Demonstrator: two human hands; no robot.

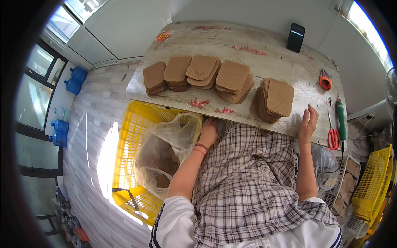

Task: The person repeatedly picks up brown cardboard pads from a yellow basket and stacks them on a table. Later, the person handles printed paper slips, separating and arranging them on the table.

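Several stacks of brown waffle-textured pads (231,78) lie across the worn wooden table (269,53). The nearest stack (276,99) leans on edge close to the front rim. My right hand (308,122) rests open on the table edge just right of that stack, fingers spread, holding nothing. My left hand (209,131) hangs below the table edge, beside the mouth of a clear plastic bag (165,157) that holds more brown pads; its fingers are partly hidden under the table rim.
The bag sits in a yellow plastic crate (128,136) on the tiled floor. Red scissors (333,134), a green-handled tool (340,113), an orange tape dispenser (325,80) and a black phone (295,37) lie on the table's right. More yellow crates (374,182) stand at right. Blue water bottles (74,80) stand at left.
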